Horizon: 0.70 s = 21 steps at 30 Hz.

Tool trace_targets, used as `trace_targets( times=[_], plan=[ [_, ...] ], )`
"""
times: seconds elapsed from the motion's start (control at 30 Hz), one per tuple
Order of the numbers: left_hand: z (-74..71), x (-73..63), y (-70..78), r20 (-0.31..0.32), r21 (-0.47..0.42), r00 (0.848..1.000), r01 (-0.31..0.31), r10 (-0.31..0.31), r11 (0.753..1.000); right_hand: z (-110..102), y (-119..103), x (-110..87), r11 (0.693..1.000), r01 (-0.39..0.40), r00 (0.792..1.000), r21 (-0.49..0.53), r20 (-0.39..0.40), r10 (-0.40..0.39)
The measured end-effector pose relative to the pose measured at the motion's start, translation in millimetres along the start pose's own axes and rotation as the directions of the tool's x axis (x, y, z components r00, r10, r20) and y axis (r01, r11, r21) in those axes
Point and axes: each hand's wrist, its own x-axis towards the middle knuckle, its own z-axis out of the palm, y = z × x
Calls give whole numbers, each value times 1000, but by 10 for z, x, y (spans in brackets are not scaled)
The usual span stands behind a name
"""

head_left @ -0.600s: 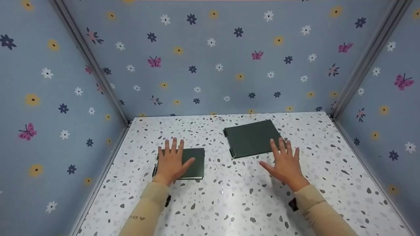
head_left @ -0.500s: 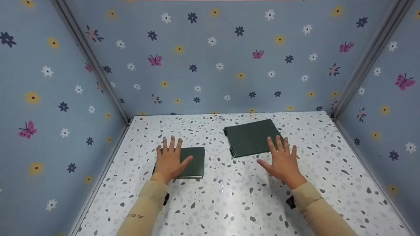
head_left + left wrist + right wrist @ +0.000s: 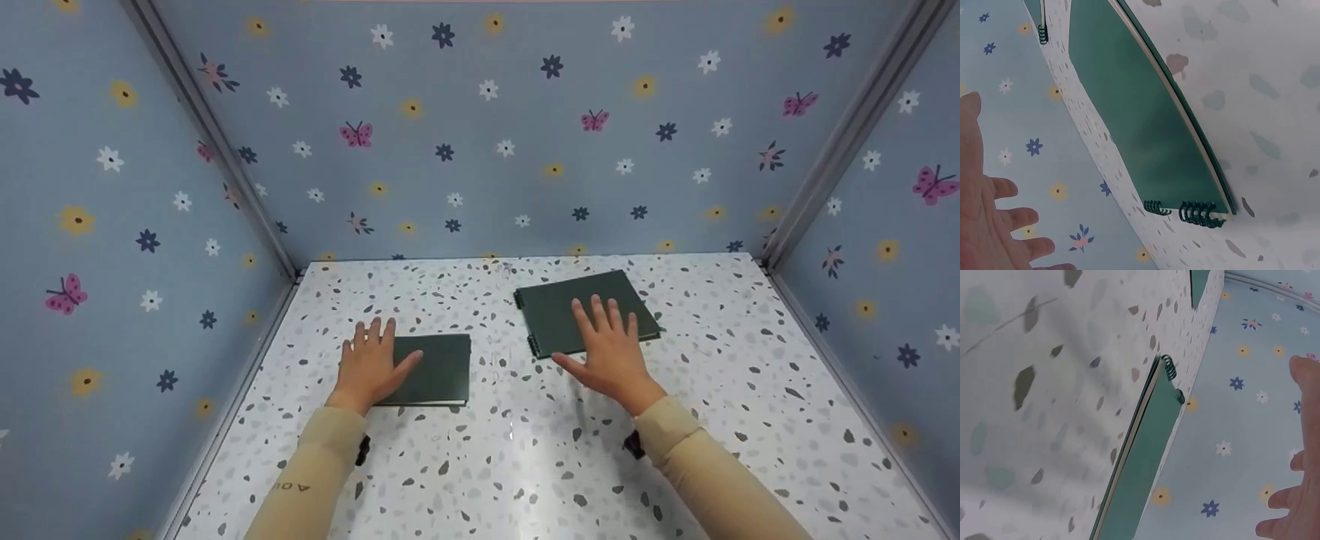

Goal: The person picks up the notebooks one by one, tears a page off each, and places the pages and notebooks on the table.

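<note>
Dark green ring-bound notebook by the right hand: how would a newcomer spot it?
Find the white speckled tabletop before the blue floral wall. Right of centre, partly hidden by the right hand, lies the dark green ring-bound notebook. Unlike the nearer green notebook by the left hand, it lies askew.

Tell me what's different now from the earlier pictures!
The left hand moved a little left, past the left edge of the nearer notebook in the head view. The right hand moved left and slightly forward, covering more of the farther notebook. Nothing was grabbed. Both notebooks stayed put.
</note>
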Motion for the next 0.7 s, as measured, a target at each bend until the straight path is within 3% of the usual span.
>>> trace_targets(
  times=[0.17,0.37,0.7],
  plan=[
    [28,36,-181,6,20,1000,22,-22,1000,59,-228,119,999,44,998,-20,44,-43],
    [108,54,-375,56,11,994,93,-93,996,167,-513,237,994,109,992,-22,70,-107],
    [225,85,-507,134,-83,977,179,-167,980,444,-936,322,971,224,966,-87,153,-209]
  ],
)
